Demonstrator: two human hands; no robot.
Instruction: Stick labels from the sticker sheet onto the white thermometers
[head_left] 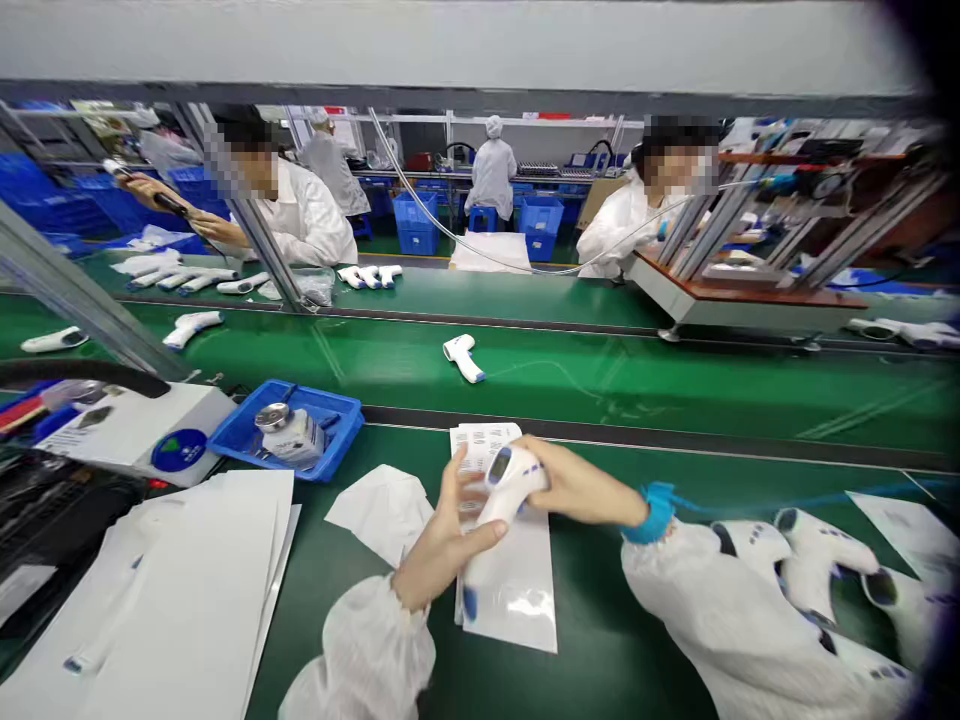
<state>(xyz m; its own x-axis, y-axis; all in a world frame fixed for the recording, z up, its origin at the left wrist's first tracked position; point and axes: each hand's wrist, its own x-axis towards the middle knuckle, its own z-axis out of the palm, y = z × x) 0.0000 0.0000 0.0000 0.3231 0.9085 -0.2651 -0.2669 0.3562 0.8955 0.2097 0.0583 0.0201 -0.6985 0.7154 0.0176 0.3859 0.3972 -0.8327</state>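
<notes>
A white infrared thermometer (511, 482) with a small display and blue handle end is held tilted over the bench. My right hand (574, 482), with a blue wrist band (654, 512), is closed round its head. My left hand (444, 540) is beside the handle, fingers spread and thumb crossing in front of it; firm contact cannot be made out. Below them lie a glossy clear bag (525, 605) and a printed sheet (487, 437). A crumpled white paper (384, 510) is left of my left hand. More thermometers (821, 550) lie beside my right sleeve.
A blue tray (341, 455) holds a bottle with a metal top (292, 435). White sheets (202, 590) are stacked at left, near a white box (161, 430). Another thermometer (465, 357) lies on the green conveyor (600, 375). Co-workers sit beyond; a metal fixture (750, 300) stands at right.
</notes>
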